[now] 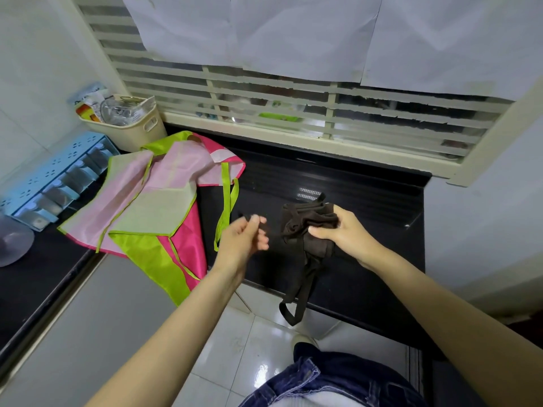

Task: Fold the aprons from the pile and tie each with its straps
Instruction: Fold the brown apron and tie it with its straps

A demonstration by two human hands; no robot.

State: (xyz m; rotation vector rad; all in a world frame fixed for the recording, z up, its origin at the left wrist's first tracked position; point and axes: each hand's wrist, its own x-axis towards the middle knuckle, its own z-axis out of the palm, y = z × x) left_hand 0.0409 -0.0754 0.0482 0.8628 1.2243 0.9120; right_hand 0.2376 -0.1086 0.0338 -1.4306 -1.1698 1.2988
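blue denim trousers (323, 380) at bottom edge | right hand (345, 230) grips bunched dark-brown cloth apron (299, 230), a rumpled bundle on glossy black counter (367, 207) | left hand (244, 235) just beside, pinching thin dark strap end (246, 216) | brown strap loop (293, 306) dangles below right hand | pink-and-lime shiny apron (158, 201) spread left of left hand

Pink apron (152, 201) left, open counter (382, 224) right

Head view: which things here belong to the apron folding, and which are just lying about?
In the job: brown apron, gripped by the right hand; its strap, pinched by the left hand; pink and green apron pile, not yet folded.
Lying about: cream basket of oddments; blue rack.
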